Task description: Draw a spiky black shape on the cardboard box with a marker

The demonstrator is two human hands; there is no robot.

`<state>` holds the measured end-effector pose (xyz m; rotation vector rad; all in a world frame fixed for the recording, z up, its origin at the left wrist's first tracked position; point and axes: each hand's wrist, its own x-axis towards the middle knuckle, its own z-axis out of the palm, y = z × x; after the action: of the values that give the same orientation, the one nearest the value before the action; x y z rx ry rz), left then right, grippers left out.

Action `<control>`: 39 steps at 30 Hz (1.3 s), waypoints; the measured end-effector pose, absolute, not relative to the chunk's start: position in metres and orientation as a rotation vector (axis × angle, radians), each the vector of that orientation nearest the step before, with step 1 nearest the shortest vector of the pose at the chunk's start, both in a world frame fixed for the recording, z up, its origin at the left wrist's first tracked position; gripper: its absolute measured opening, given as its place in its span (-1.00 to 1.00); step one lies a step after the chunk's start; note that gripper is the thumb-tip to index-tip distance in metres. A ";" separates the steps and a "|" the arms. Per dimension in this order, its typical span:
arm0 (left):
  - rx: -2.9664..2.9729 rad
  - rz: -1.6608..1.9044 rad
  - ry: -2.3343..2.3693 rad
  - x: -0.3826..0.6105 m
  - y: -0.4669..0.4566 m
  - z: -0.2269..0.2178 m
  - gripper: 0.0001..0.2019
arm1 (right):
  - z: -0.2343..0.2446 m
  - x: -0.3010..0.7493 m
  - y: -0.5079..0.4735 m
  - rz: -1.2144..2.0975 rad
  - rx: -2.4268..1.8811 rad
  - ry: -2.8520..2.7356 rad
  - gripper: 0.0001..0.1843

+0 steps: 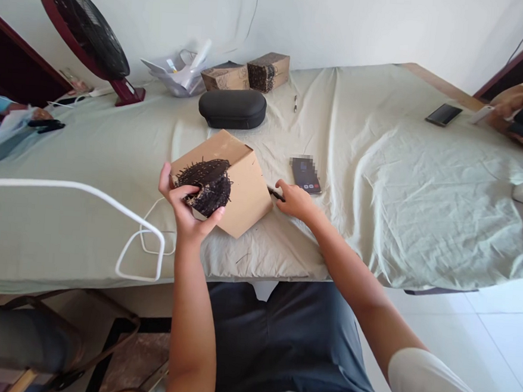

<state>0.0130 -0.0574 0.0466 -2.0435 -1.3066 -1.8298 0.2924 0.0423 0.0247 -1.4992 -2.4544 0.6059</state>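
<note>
A plain brown cardboard box (pixel 249 189) is tilted on the cloth-covered table in front of me. Black, bristly, string-like material (pixel 211 183) covers part of its near left face in a rounded patch. My left hand (pixel 191 212) is closed around that patch, fingers on its left and thumb at its lower right. At the box's right side, my right hand (pixel 294 199) pinches a slim dark pen-like tool (pixel 277 195), its tip close to the cardboard. Whether the tip touches the box I cannot tell. Just beyond the right hand lies a phone (pixel 306 174) with its screen lit.
Behind the box stand a black zip case (pixel 232 108), two smaller cardboard boxes (pixel 268 71) and a plastic bag (pixel 180 74). A fan (pixel 93 35) is at the back left. A white bent frame (pixel 142 229) crosses the left front. Other people's hands show at both sides.
</note>
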 end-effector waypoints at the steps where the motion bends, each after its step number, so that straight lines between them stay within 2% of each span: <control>1: -2.043 -1.823 -1.300 0.013 -0.057 0.046 -0.44 | 0.028 0.299 0.044 0.710 -1.454 -2.423 -0.47; 6: -2.019 -1.799 -1.335 0.016 -0.057 0.045 -0.41 | 0.045 0.321 0.051 1.413 -1.132 -2.060 -0.81; 9: -2.022 -1.779 -1.362 0.020 -0.061 0.045 -0.40 | 0.050 0.321 0.051 1.618 -0.983 -1.663 -0.79; 12: -2.059 -1.744 -1.314 0.025 -0.066 0.043 -0.46 | 0.066 0.316 0.046 1.545 -0.872 -1.459 -0.63; 15: -2.089 -1.715 -1.301 0.030 -0.070 0.042 -0.46 | 0.103 0.307 0.036 1.398 -0.646 -1.431 -0.50; 19: -2.099 -1.729 -1.268 0.032 -0.071 0.041 -0.43 | 0.166 0.278 0.023 1.236 -0.453 -1.579 -0.60; 22: -2.100 -1.751 -1.237 0.033 -0.072 0.041 -0.48 | 0.192 0.242 0.022 1.232 -0.449 -1.827 -0.86; 24: -2.083 -1.751 -1.253 0.034 -0.072 0.040 -0.49 | 0.195 0.219 0.026 1.185 -0.469 -1.941 -0.93; 27: -2.055 -1.726 -1.293 0.037 -0.073 0.039 -0.46 | 0.187 0.200 0.032 1.101 -0.498 -2.030 -0.81; 31: -2.031 -1.676 -1.362 0.041 -0.071 0.037 -0.41 | 0.181 0.203 0.034 1.134 -0.504 -2.032 -0.84; 36: -2.026 -1.723 -1.352 0.045 -0.071 0.038 -0.48 | 0.181 0.212 0.036 1.216 -0.479 -2.046 -0.86; 39: -2.033 -1.744 -1.320 0.046 -0.072 0.040 -0.52 | 0.178 0.209 0.035 1.157 -0.486 -2.085 -0.83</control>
<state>0.0459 -0.0719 0.0404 -2.0326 -1.3200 -1.7438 0.2087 0.0353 0.1776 -0.4855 -2.0846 1.1571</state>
